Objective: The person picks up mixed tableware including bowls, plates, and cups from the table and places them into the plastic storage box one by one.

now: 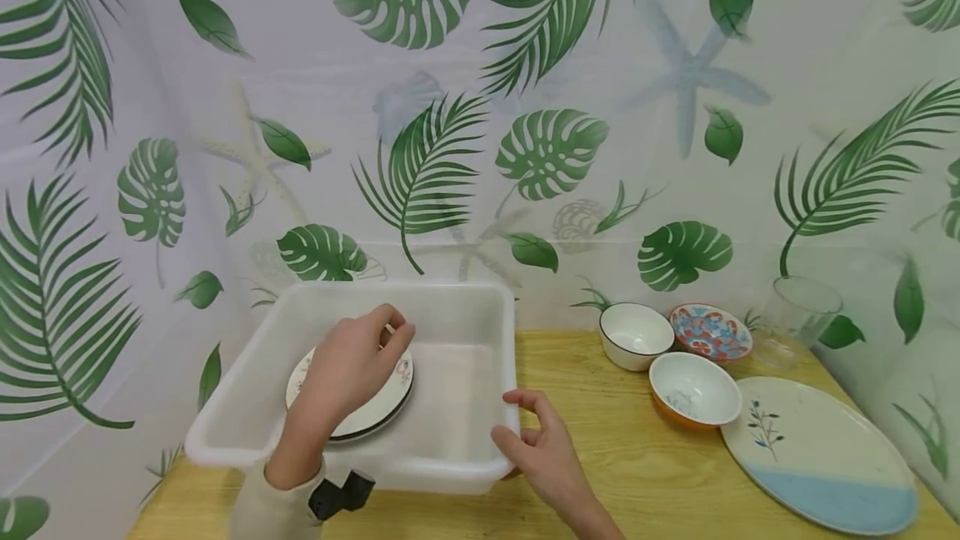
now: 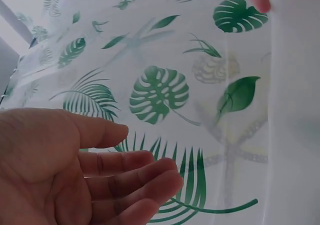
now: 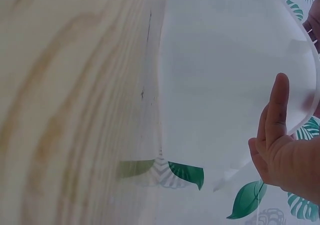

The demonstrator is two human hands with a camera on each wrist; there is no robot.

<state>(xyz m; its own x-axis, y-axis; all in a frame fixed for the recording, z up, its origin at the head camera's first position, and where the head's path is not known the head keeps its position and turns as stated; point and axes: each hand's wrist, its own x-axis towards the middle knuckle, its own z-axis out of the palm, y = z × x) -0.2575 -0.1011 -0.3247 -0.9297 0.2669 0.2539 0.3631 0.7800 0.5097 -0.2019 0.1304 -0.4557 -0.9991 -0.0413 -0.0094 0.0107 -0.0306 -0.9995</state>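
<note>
A white plastic basin [image 1: 457, 390] sits on the wooden table, with several stacked white plates [image 1: 390, 394] at its left inside. The top plate has a dark edge and a small printed pattern. My left hand [image 1: 356, 361] is above the plates, partly covering them. In the left wrist view its fingers [image 2: 145, 180] are loosely bent and hold nothing. At the basin's right side, my right hand [image 1: 543, 452] holds the rim between thumb and fingers. The right wrist view shows fingers [image 3: 277, 115] along the basin's outer wall.
Right of the basin stand a white bowl [image 1: 626, 336], a red-and-blue patterned bowl [image 1: 711, 332] and an orange-sided bowl [image 1: 693, 390]. Beyond are a clear glass [image 1: 798, 323] and a large oval plate [image 1: 817, 448]. A leaf-printed sheet [image 1: 480, 148] hangs behind the wooden table [image 1: 577, 407].
</note>
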